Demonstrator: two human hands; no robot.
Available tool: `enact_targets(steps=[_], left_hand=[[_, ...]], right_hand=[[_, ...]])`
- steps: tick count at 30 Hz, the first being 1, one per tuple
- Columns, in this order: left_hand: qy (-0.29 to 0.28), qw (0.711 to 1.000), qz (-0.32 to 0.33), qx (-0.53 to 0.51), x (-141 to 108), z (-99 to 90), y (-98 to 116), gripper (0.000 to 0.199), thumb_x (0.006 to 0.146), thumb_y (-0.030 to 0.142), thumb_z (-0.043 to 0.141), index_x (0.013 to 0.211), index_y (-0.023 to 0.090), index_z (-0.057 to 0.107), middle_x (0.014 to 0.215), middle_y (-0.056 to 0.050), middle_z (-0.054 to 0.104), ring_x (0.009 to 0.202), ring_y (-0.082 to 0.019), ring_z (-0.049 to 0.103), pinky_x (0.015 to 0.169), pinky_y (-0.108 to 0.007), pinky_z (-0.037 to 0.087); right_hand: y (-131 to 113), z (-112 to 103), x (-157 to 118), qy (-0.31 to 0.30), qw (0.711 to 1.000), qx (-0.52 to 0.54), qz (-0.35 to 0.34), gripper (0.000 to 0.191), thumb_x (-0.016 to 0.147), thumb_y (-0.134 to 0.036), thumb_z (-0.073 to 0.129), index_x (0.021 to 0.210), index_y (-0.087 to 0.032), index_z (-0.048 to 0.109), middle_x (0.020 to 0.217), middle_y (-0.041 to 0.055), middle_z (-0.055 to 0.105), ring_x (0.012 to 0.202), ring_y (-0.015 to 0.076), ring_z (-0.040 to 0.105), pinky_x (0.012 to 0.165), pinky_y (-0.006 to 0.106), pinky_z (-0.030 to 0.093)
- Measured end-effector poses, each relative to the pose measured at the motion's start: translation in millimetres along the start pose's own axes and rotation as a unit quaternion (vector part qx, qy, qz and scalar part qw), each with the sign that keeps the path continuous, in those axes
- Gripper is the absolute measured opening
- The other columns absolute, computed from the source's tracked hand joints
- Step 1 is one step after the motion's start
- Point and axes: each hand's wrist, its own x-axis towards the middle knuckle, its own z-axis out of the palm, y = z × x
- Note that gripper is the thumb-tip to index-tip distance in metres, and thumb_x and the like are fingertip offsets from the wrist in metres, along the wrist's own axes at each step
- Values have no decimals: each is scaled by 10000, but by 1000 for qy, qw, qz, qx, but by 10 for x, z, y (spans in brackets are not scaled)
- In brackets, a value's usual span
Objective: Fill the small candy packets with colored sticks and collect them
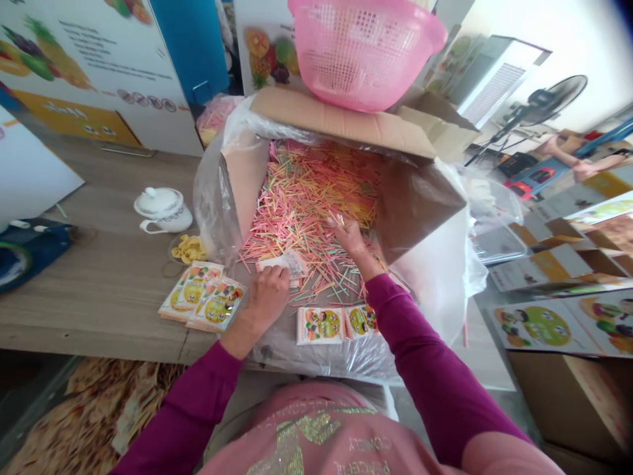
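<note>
A large opened carton (420, 198) lies tipped toward me, spilling a heap of thin pink, yellow and green sticks (301, 198). My right hand (350, 239) is over the heap, its fingers closed on a few of these sticks. My left hand (270, 290) is at the front left of the heap, with its fingers closed on the edge of a small printed packet (295, 265), back side up. Filled-looking packets (217, 305) lie left of my left hand. More packets (320, 326) rest by the table's front edge, partly covered by my right sleeve.
A pink basket (368, 59) stands behind the carton. To the left are a lidded white cup (163, 210) and a dish of yellow pieces (188, 249). Printed display boxes (554, 323) fill the right side, near a fan (554, 99). Another person's arms (578, 158) show at far right.
</note>
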Motion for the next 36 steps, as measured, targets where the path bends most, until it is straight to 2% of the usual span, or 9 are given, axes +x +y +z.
enact_targets(steps=[2, 6, 10, 14, 19, 23, 28, 32, 36], left_hand=[[-23, 1000, -13, 1, 38, -52, 18, 204, 948, 129, 548, 982, 137, 749, 1008, -147, 740, 975, -301, 676, 798, -406, 493], [-9, 1000, -17, -18, 121, -93, -46, 151, 923, 156, 613, 926, 173, 763, 1046, -145, 741, 1064, -316, 648, 848, -412, 498], [-1, 1000, 0, -5, 93, -57, -58, 189, 958, 173, 579, 916, 169, 763, 1026, -142, 740, 1078, -325, 634, 887, -430, 497], [-22, 1000, -2, 16, 37, -50, 35, 255, 970, 105, 496, 1040, 119, 741, 1039, -162, 726, 1030, -314, 656, 839, -415, 493], [-12, 999, -29, -31, 107, -27, -72, 210, 966, 161, 551, 933, 168, 758, 1014, -136, 740, 998, -285, 666, 806, -368, 478], [35, 994, -50, -87, 156, 26, -230, 229, 957, 151, 565, 826, 190, 748, 933, -92, 748, 935, -235, 663, 836, -336, 480], [20, 998, -16, -62, 106, 0, -122, 217, 967, 199, 570, 904, 172, 776, 998, -140, 757, 1050, -302, 664, 907, -399, 491], [6, 999, -14, -46, 88, -16, -70, 235, 967, 185, 546, 914, 179, 775, 1005, -146, 752, 1016, -307, 668, 854, -405, 500], [67, 990, -51, -109, 123, 39, -198, 207, 922, 161, 610, 787, 199, 762, 899, -99, 748, 934, -251, 671, 837, -354, 504]], right_hand=[[50, 14, -25, -13, 1000, -20, 20, 601, 931, -740, 504, 600, -241, 449, 576, -53, 332, 580, 127, 349, 569, 273, 358], [51, -29, -4, -27, 999, -22, 21, 542, 962, -636, 533, 595, -245, 459, 570, -49, 372, 577, 128, 363, 569, 274, 352], [-27, -107, 36, 36, 999, 35, 7, 507, 934, -591, 596, 605, -245, 426, 596, -50, 371, 576, 117, 346, 572, 280, 357], [-165, -67, -51, 129, 973, 172, 80, 397, 878, -612, 645, 766, -234, 592, 543, -83, 318, 492, 115, 294, 483, 281, 310], [-304, 17, -367, 90, 967, 226, 74, 503, 912, -693, 557, 924, -215, 712, 536, -83, 316, 486, 121, 308, 509, 280, 347], [-203, 2, -532, -43, 997, 57, -10, 573, 961, -696, 505, 781, -201, 731, 659, 20, 597, 662, 166, 544, 713, 322, 478], [-63, -17, -498, -136, 985, -80, -68, 510, 944, -644, 565, 869, -201, 806, 911, 113, 772, 959, 274, 662, 1041, 483, 455], [-178, -97, -531, -124, 991, 37, -20, 506, 957, -670, 526, 1085, -264, 800, 1137, 85, 767, 1145, 282, 662, 1101, 481, 469], [-312, -184, -516, -42, 990, 135, 9, 518, 998, -662, 451, 1237, -295, 728, 1286, 64, 728, 1298, 242, 605, 1137, 430, 457]])
